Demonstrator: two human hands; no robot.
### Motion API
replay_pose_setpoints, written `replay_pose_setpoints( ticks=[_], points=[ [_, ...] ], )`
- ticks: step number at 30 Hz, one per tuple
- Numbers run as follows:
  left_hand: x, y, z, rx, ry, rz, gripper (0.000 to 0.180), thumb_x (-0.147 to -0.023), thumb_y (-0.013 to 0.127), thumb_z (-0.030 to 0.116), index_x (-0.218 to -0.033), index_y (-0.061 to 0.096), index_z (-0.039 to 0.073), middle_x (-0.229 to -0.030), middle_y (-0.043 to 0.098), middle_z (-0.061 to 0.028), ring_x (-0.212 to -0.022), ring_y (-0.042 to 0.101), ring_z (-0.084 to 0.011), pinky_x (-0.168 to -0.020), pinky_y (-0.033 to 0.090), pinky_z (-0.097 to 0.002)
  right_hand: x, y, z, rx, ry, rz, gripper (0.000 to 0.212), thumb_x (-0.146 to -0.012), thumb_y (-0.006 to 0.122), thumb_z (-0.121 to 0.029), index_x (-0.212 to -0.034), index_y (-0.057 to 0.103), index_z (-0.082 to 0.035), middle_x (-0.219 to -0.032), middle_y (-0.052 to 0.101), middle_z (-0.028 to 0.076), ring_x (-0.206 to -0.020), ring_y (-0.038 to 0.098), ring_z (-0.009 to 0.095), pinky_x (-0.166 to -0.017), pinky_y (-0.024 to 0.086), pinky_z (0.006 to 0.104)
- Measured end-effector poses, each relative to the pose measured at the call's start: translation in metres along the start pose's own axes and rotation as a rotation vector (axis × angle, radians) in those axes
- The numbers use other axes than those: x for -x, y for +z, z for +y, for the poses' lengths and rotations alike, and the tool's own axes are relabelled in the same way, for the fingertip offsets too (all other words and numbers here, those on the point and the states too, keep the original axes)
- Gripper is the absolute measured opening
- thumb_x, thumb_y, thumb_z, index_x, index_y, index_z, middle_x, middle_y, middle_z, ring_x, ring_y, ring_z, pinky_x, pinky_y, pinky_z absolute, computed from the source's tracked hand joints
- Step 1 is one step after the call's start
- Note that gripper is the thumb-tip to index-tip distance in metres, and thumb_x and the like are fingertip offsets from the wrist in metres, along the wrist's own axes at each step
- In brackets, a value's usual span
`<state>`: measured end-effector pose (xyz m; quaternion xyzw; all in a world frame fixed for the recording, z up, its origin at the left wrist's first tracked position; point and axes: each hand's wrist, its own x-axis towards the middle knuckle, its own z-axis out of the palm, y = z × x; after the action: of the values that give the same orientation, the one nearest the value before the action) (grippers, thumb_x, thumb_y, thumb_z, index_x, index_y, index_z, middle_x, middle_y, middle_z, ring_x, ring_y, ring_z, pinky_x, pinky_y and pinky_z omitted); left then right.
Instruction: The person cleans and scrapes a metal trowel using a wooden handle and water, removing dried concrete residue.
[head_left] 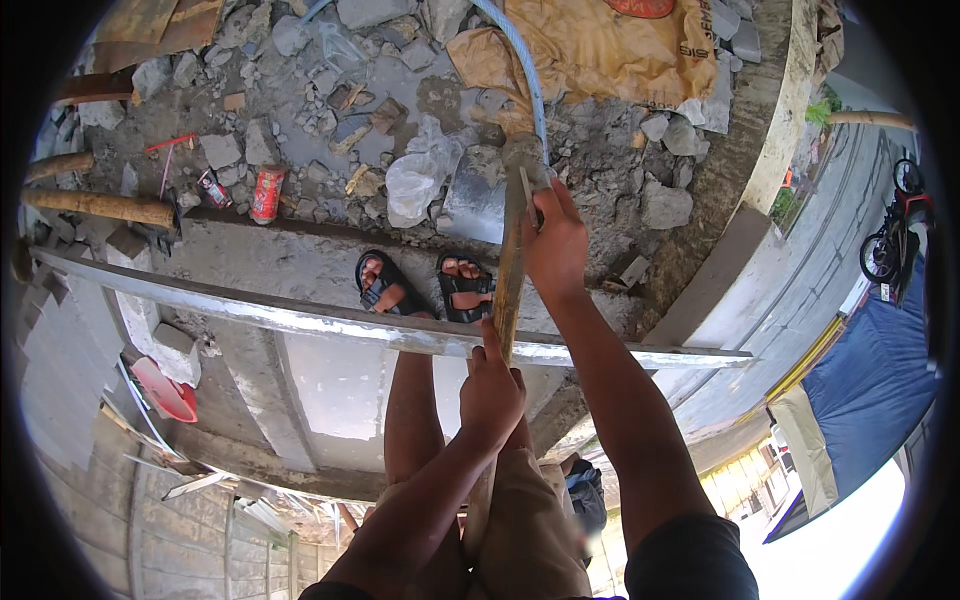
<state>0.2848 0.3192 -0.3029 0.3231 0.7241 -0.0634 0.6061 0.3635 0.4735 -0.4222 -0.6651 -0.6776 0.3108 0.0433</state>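
Observation:
A long tool with a wooden handle (509, 290) and a thick grey-crusted head (522, 152) runs away from me between my legs. My left hand (490, 398) is closed round the handle below a metal bar, with its index finger stretched along it. My right hand (556, 245) is closed beside the handle near the head, its fingertips pinching a thin pale metal strip (525, 190) against the wood. A flat grey plate (474, 200) lies just left of the head; whether it joins the tool I cannot tell. The long metal bar (280, 318) crosses in front of my shins.
Broken concrete (665, 205) and rubble cover the ground ahead, with a crumpled plastic bag (420, 175), a red can (267, 193) and a brown sack (600, 55). A pale blue hose (525, 60) reaches the tool's head. My sandalled feet (465, 285) stand at a ledge; a motorcycle (900, 220) is far right.

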Motion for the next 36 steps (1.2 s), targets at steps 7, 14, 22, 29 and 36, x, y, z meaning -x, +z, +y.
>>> replay_pose_setpoints(
  ticks=[7, 14, 22, 29, 36],
  points=[
    [-0.001, -0.003, 0.001, -0.009, 0.001, -0.014, 0.082, -0.089, 0.060, 0.008, -0.155, 0.012, 0.000, -0.116, 0.054, -0.0282, -0.104, 0.062, -0.0448, -0.081, 0.058, -0.0482, -0.003, -0.007, 0.004, -0.009, 0.005, -0.042, 0.029, -0.077, 0.074, 0.001, -0.101, 0.060, -0.004, -0.119, 0.062, 0.025, -0.100, 0.066, 0.043, -0.080, 0.057, 0.0488],
    [-0.001, 0.000, 0.006, -0.021, 0.019, -0.025, 0.082, -0.089, 0.059, 0.009, -0.155, 0.012, -0.001, -0.115, 0.054, -0.0279, -0.103, 0.061, -0.0444, -0.081, 0.058, -0.0489, -0.030, -0.008, 0.011, -0.017, 0.029, -0.062, 0.033, -0.074, 0.074, 0.001, -0.104, 0.060, -0.004, -0.118, 0.063, 0.024, -0.111, 0.063, 0.045, -0.086, 0.057, 0.0497],
    [-0.001, -0.002, 0.006, -0.013, 0.022, -0.011, 0.082, -0.089, 0.060, 0.007, -0.155, 0.013, -0.001, -0.113, 0.055, -0.0275, -0.104, 0.059, -0.0458, -0.086, 0.055, -0.0506, 0.037, -0.026, -0.010, 0.127, -0.299, 0.031, 0.028, -0.073, 0.069, 0.005, -0.099, 0.060, -0.001, -0.099, 0.070, 0.019, -0.125, 0.056, 0.043, -0.099, 0.051, 0.0472],
    [-0.003, 0.014, -0.008, -0.116, 0.112, 0.052, 0.084, -0.088, 0.060, 0.010, -0.155, 0.009, 0.001, -0.114, 0.055, -0.0298, -0.081, 0.068, -0.0458, -0.072, 0.059, -0.0518, 0.073, -0.029, -0.024, 0.223, -0.239, 0.025, 0.017, -0.079, 0.066, -0.001, -0.095, 0.060, -0.003, -0.101, 0.069, 0.017, -0.125, 0.058, 0.040, -0.105, 0.047, 0.0488],
    [0.001, 0.017, -0.004, -0.095, 0.166, 0.095, 0.084, -0.087, 0.060, 0.008, -0.155, 0.011, 0.001, -0.115, 0.055, -0.0291, -0.083, 0.068, -0.0456, -0.072, 0.059, -0.0514, 0.019, -0.025, -0.011, 0.238, -0.133, 0.031, 0.019, -0.079, 0.065, 0.003, -0.098, 0.062, -0.002, -0.103, 0.070, 0.017, -0.127, 0.056, 0.040, -0.104, 0.049, 0.0498]
  ],
)
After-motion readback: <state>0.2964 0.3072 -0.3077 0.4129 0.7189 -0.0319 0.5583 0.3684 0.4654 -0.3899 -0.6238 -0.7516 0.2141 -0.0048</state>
